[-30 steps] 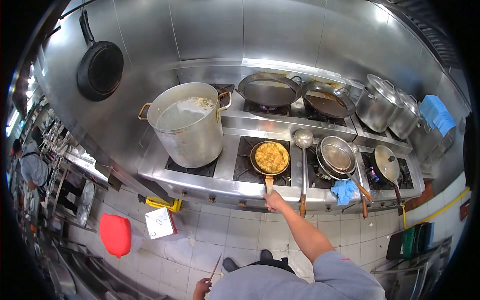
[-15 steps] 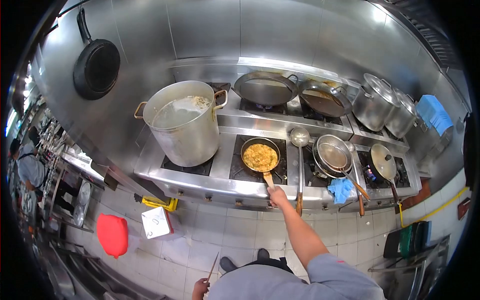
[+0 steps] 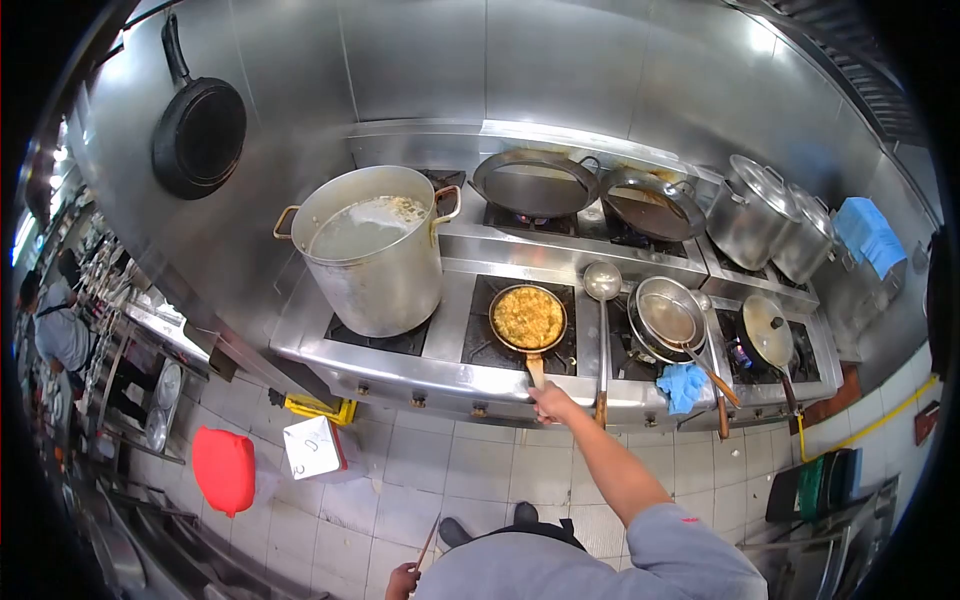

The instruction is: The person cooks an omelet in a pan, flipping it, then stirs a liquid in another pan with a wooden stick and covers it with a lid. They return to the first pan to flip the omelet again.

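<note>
A frying pan (image 3: 528,318) with a yellow-brown egg-like mixture sits over the front burner at the centre, its light handle pointing toward me. My right hand (image 3: 552,404) is closed round the end of that handle. Low in the view, beside my body, my left hand (image 3: 403,579) holds a thin wooden stick (image 3: 428,540) that points upward. Left of the pan stands a large pot (image 3: 375,260) of cloudy liquid. Just right of the pan lies a long ladle (image 3: 602,283).
Two wide pans (image 3: 537,185) rest on the back burners. Strainers (image 3: 670,312), a blue cloth (image 3: 682,386) and a lidded pan (image 3: 767,330) are to the right. A red stool (image 3: 223,470) and a white box (image 3: 313,447) stand on the floor. Another person (image 3: 62,330) is at far left.
The frying pan has turned slightly and shifted a little right and down, with my right hand still on its handle. My left hand and the stick have barely moved.
</note>
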### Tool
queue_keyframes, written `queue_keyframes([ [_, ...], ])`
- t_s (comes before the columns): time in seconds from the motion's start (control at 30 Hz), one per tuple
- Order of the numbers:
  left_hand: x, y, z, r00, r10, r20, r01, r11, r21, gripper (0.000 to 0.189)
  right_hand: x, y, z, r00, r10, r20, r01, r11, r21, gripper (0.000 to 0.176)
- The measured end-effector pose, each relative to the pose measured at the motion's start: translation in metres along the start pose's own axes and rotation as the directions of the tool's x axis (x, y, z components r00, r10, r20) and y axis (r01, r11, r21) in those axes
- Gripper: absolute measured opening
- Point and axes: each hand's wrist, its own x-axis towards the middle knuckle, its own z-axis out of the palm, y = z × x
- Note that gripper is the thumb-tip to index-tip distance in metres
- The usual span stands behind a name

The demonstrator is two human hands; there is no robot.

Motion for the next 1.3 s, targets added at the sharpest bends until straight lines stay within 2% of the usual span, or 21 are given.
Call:
queue_keyframes([
  [0.03, 0.0, -0.001, -0.001, 1.0, -0.01, -0.004, 0.01, 0.999, -0.037, 0.035, -0.001, -0.002, -0.008, 1.0, -0.001, 0.003, 0.001, 1.0, -0.001, 0.03],
  [0.1, -0.002, -0.002, -0.003, 1.0, -0.025, -0.01, 0.024, 0.997, -0.077, 0.035, -0.004, 0.005, -0.044, 0.998, -0.025, 0.062, 0.034, 0.988, -0.151, 0.034],
  [0.17, -0.01, 0.01, -0.006, 1.0, -0.024, -0.01, 0.023, 0.998, -0.057, 0.035, 0.004, 0.016, -0.077, 0.968, -0.158, -0.194, 0.051, 0.883, -0.466, 0.04],
  [0.23, -0.008, 0.004, -0.008, 0.999, -0.037, 0.001, 0.037, 0.995, -0.088, 0.035, 0.008, 0.022, -0.104, 0.908, -0.239, -0.343, -0.017, 0.799, -0.601, 0.044],
  [0.27, -0.003, -0.004, -0.007, 0.999, -0.048, 0.013, 0.049, 0.992, -0.118, 0.035, 0.008, 0.018, -0.11, 0.908, -0.239, -0.344, -0.017, 0.8, -0.6, 0.044],
  [0.33, 0.001, -0.015, -0.008, 0.998, -0.053, 0.026, 0.055, 0.994, -0.098, 0.036, 0.005, 0.014, -0.119, 0.786, -0.355, -0.506, -0.185, 0.646, -0.741, 0.046],
  [0.47, 0.001, -0.013, -0.016, 0.997, -0.072, 0.033, 0.074, 0.996, -0.048, 0.038, 0.005, 0.012, -0.103, 0.771, -0.303, -0.56, -0.183, 0.737, -0.651, 0.046],
  [0.53, -0.003, -0.007, -0.014, 0.996, -0.086, 0.031, 0.087, 0.996, -0.027, 0.038, 0.002, 0.004, -0.077, 0.83, -0.121, -0.545, -0.194, 0.853, -0.484, 0.047],
  [0.57, -0.004, -0.006, -0.013, 0.995, -0.094, 0.029, 0.094, 0.995, -0.017, 0.037, 0.005, 0.008, -0.062, 0.851, -0.147, -0.505, -0.125, 0.876, -0.466, 0.049],
  [0.6, -0.004, -0.004, -0.012, 0.995, -0.094, 0.03, 0.094, 0.995, -0.016, 0.037, 0.009, 0.009, -0.05, 0.917, -0.211, -0.339, 0.011, 0.863, -0.505, 0.044],
  [0.63, -0.002, 0.0, -0.011, 0.998, -0.058, 0.023, 0.059, 0.998, -0.03, 0.037, 0.014, 0.01, -0.032, 0.977, -0.144, -0.157, 0.108, 0.97, -0.216, 0.037],
  [0.7, -0.001, 0.005, -0.01, 1.0, -0.021, 0.014, 0.022, 0.999, -0.049, 0.038, -0.014, -0.008, 0.002, 0.999, -0.029, -0.017, 0.031, 0.985, 0.172, 0.025],
  [0.8, -0.009, 0.027, -0.012, 1.0, -0.004, 0.003, 0.004, 0.998, -0.066, 0.039, -0.002, 0.0, 0.005, 0.996, -0.035, 0.082, 0.024, 0.992, 0.126, 0.026],
  [0.9, -0.009, 0.027, -0.008, 1.0, 0.004, 0.001, -0.004, 1.0, -0.007, 0.039, 0.012, 0.009, -0.009, 0.996, -0.08, 0.032, 0.072, 0.975, 0.21, 0.028],
  [0.97, -0.011, 0.027, -0.008, 1.0, 0.018, 0.022, -0.018, 0.999, -0.028, 0.038, 0.017, 0.002, -0.005, 0.99, -0.052, -0.13, 0.075, 0.982, 0.172, 0.026],
  [1.03, -0.013, 0.028, -0.008, 0.999, -0.033, -0.006, 0.034, 0.999, 0.02, 0.036, 0.015, 0.002, 0.005, 0.991, -0.102, -0.093, 0.114, 0.982, 0.147, 0.03],
  [1.1, -0.012, 0.021, -0.009, 0.995, -0.089, -0.046, 0.092, 0.994, 0.056, 0.037, -0.001, -0.007, 0.012, 0.996, 0.02, 0.087, -0.028, 0.996, 0.089, 0.041],
  [1.17, -0.007, 0.01, -0.01, 0.996, -0.082, -0.04, 0.08, 0.996, -0.049, 0.039, 0.008, 0.002, -0.009, 1.0, 0.014, 0.027, -0.015, 0.999, 0.039, 0.042],
  [1.23, -0.011, 0.004, -0.009, 0.994, -0.097, -0.043, 0.095, 0.994, -0.056, 0.039, 0.06, 0.039, -0.035, 0.971, -0.152, -0.182, 0.104, 0.962, -0.251, 0.039],
  [1.27, -0.011, -0.003, -0.008, 0.994, -0.106, -0.042, 0.103, 0.993, -0.053, 0.039, 0.069, 0.045, -0.038, 0.973, -0.149, -0.177, 0.102, 0.962, -0.254, 0.039],
  [1.3, -0.011, -0.009, -0.009, 0.993, -0.108, -0.042, 0.105, 0.993, -0.053, 0.039, 0.078, 0.049, -0.041, 0.908, -0.301, -0.292, 0.163, 0.895, -0.415, 0.041],
])
